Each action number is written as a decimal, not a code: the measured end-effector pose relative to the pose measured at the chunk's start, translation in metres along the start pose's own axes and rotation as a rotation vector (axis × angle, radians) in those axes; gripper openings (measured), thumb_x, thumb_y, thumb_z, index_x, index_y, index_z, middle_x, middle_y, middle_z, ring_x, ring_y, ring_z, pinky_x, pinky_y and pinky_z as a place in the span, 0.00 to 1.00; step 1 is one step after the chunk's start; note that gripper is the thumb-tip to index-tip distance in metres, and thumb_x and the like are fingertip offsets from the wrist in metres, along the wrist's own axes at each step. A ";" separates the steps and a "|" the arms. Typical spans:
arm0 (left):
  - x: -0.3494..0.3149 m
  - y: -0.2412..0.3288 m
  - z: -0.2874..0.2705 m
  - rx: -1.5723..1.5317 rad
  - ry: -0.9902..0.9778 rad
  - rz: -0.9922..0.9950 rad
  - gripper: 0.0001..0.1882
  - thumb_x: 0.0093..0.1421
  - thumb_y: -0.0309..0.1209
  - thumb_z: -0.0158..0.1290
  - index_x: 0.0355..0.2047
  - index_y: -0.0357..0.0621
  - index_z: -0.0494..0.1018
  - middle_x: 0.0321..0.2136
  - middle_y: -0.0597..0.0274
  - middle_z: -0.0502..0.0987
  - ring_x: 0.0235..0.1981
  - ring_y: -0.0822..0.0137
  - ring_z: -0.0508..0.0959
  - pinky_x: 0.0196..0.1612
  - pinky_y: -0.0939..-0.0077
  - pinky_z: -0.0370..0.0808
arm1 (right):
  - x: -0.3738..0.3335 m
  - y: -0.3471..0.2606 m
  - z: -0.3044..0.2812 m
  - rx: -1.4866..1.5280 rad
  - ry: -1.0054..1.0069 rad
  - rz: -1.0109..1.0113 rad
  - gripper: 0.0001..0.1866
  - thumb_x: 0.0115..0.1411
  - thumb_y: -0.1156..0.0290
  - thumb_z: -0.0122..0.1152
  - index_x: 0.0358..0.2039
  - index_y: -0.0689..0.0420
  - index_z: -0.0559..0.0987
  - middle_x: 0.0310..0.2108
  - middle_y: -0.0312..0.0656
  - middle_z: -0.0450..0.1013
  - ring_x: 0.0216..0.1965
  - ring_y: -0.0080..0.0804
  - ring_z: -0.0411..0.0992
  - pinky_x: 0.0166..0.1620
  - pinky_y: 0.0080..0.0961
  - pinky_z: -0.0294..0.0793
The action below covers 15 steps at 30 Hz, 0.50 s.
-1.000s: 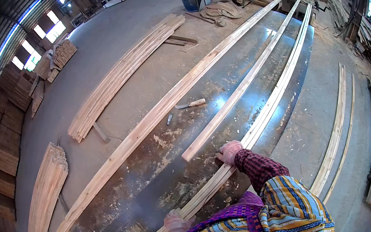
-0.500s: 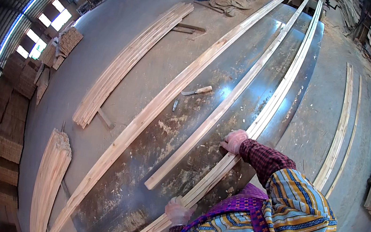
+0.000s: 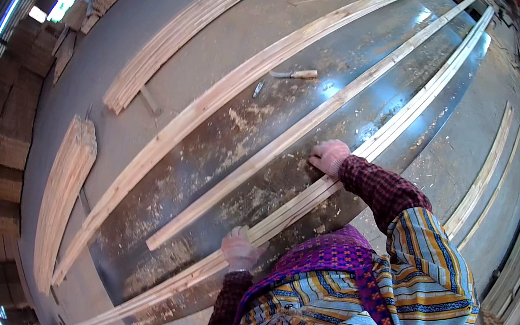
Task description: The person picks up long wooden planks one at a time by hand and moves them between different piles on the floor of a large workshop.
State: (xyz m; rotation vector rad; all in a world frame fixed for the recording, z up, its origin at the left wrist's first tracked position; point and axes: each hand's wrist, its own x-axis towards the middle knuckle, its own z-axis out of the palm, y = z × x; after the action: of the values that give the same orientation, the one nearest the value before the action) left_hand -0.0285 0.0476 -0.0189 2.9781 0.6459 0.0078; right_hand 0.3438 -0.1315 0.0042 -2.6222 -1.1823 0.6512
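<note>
A bundle of long, thin wood strips (image 3: 297, 206) runs across the dark metal table from its far right end to its near edge. My right hand (image 3: 329, 157), in a pale glove, curls over the bundle, fingertips down on its left side. Closer to me, my gloved left hand (image 3: 240, 249) is closed around the same strips; part of its grip is hidden. Left of the bundle and apart from it lies a single wood strip (image 3: 260, 164). A longer wood strip (image 3: 195, 113) lies further left.
A knife with a wooden handle (image 3: 304, 74) lies on the metal table (image 3: 205, 175) among wood shavings. Two stacks of strips, one far (image 3: 185, 32) and one near (image 3: 67, 188), sit to the left. More strips (image 3: 481, 170) lie on the right-hand floor.
My view has tipped downward, so the scene sits higher in the picture. The single strip's near end appears to have come closer to me. Both hands stay on the bundle.
</note>
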 end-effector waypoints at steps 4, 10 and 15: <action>0.003 0.006 -0.008 0.007 -0.114 -0.074 0.46 0.39 0.60 0.71 0.53 0.43 0.75 0.47 0.56 0.77 0.50 0.54 0.77 0.54 0.59 0.73 | 0.045 -0.061 0.001 -0.184 -0.069 -0.231 0.25 0.62 0.53 0.59 0.58 0.47 0.78 0.56 0.42 0.76 0.59 0.42 0.72 0.60 0.40 0.71; 0.007 0.010 -0.013 0.032 -0.150 -0.105 0.43 0.42 0.62 0.69 0.52 0.47 0.76 0.47 0.60 0.78 0.50 0.56 0.78 0.54 0.60 0.74 | 0.109 -0.115 0.010 -0.551 -0.163 -0.409 0.34 0.61 0.59 0.61 0.67 0.51 0.67 0.67 0.40 0.68 0.67 0.36 0.65 0.65 0.40 0.65; 0.005 0.011 -0.018 0.026 -0.188 -0.110 0.44 0.44 0.63 0.68 0.54 0.46 0.76 0.50 0.57 0.78 0.52 0.56 0.78 0.54 0.59 0.74 | 0.126 -0.087 0.014 -0.531 -0.135 -0.478 0.28 0.56 0.56 0.65 0.56 0.52 0.78 0.52 0.42 0.79 0.56 0.40 0.75 0.58 0.37 0.72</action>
State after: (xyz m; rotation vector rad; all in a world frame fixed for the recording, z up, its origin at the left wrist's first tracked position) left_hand -0.0194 0.0415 -0.0003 2.9149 0.7893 -0.2876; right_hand 0.3530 0.0207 -0.0176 -2.5272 -2.1832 0.4681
